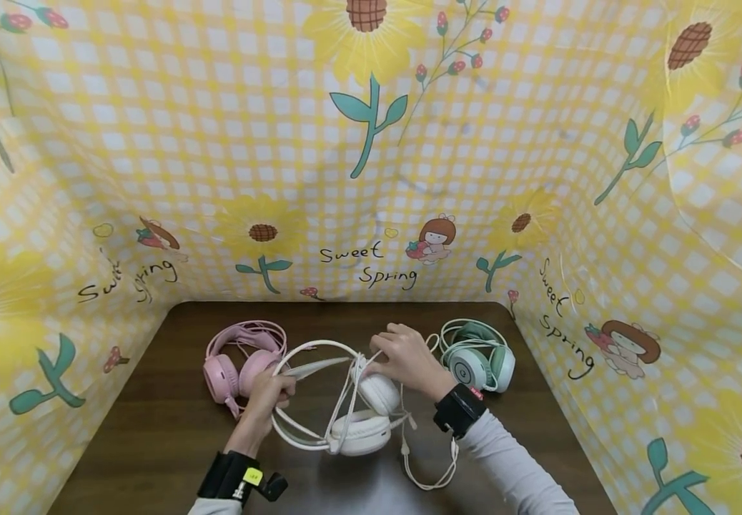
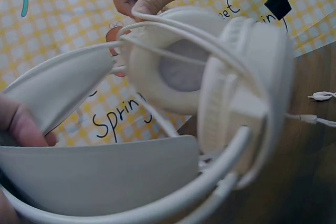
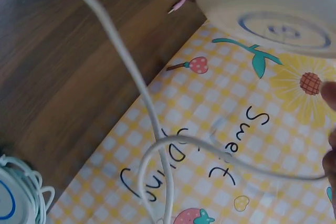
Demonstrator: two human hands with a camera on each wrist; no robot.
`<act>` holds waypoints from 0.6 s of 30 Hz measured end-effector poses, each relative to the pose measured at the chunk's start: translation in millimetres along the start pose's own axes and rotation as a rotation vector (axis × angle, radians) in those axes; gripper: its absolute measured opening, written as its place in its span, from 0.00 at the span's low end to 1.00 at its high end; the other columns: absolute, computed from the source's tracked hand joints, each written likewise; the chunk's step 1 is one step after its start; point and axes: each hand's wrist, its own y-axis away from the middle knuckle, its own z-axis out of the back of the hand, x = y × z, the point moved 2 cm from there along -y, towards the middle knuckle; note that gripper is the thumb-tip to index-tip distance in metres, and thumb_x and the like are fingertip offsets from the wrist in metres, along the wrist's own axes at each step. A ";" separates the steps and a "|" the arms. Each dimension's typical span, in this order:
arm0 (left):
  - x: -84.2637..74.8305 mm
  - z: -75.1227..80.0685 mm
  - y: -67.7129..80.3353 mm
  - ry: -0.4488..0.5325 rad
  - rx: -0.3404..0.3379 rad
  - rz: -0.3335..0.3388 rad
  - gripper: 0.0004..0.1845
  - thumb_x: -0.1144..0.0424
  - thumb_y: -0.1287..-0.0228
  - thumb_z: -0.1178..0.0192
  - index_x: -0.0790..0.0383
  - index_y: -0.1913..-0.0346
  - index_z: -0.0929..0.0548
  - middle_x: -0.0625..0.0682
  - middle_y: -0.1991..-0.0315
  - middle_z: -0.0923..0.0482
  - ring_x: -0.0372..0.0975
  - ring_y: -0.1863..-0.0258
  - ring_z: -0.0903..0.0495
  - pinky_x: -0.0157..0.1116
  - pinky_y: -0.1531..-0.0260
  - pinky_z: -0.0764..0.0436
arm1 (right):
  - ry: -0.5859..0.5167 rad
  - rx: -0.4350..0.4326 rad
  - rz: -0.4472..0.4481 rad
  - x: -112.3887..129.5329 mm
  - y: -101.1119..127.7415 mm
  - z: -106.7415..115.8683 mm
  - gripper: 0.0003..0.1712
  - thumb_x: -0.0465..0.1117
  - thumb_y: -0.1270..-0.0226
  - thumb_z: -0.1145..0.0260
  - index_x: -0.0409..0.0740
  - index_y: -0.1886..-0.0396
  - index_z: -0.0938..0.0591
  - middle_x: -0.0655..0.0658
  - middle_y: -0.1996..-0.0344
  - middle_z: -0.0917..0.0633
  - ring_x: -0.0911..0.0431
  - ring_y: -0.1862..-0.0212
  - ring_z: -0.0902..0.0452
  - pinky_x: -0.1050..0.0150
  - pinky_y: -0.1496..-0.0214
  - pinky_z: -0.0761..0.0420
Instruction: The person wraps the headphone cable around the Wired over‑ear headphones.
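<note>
my left grip: clasps white headset band | my right grip: pinches its cable | on bench

Head view high, downward — wrist views close, sharing white headphones.

1. A pink over-ear headset with its cable lies on the left of the dark brown wooden counter.
2. A mint-green and white headset, cable coiled on it, lies at the right.
3. A yellow checked sunflower-print cloth backdrop reading "Sweet Spring" walls three sides.
</note>
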 end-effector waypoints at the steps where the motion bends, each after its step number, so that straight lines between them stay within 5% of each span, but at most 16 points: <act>1: -0.2 -0.8 0.1 -0.010 0.025 0.002 0.12 0.82 0.59 0.51 0.61 0.78 0.33 0.47 0.85 0.38 0.31 0.88 0.44 0.25 0.88 0.45 | -0.041 0.020 0.007 0.9 -1.4 0.2 0.20 0.58 0.48 0.24 0.49 0.68 0.19 0.55 0.73 0.17 0.59 0.70 0.31 0.62 0.61 0.24; 3: -0.3 -2.2 0.3 -0.022 0.075 0.015 0.12 0.82 0.59 0.52 0.62 0.77 0.33 0.47 0.85 0.39 0.31 0.88 0.44 0.25 0.88 0.46 | -0.121 0.055 0.016 2.7 -3.5 1.0 0.15 0.48 0.44 0.24 0.47 0.65 0.19 0.54 0.69 0.17 0.58 0.65 0.27 0.61 0.55 0.24; 7: -1.3 -5.4 0.9 -0.019 0.156 0.043 0.12 0.82 0.59 0.52 0.61 0.76 0.33 0.47 0.85 0.38 0.31 0.88 0.44 0.25 0.88 0.46 | -0.248 0.082 0.010 4.9 -6.0 4.4 0.10 0.35 0.38 0.28 0.44 0.59 0.19 0.51 0.63 0.18 0.59 0.61 0.23 0.68 0.58 0.23; 15: 2.4 0.8 3.6 0.156 0.329 0.109 0.15 0.83 0.62 0.55 0.60 0.73 0.35 0.43 0.84 0.41 0.27 0.88 0.45 0.22 0.88 0.46 | -0.343 0.130 -0.297 -9.6 -0.1 3.7 0.18 0.55 0.44 0.25 0.52 0.65 0.22 0.60 0.73 0.20 0.67 0.69 0.23 0.69 0.67 0.23; 18: 6.0 4.5 5.0 0.273 0.426 0.154 0.15 0.83 0.60 0.57 0.60 0.72 0.31 0.41 0.85 0.39 0.26 0.88 0.46 0.21 0.87 0.46 | -0.393 0.147 -0.324 -11.8 1.3 2.0 0.15 0.56 0.41 0.28 0.54 0.65 0.21 0.61 0.73 0.21 0.67 0.70 0.25 0.68 0.67 0.24</act>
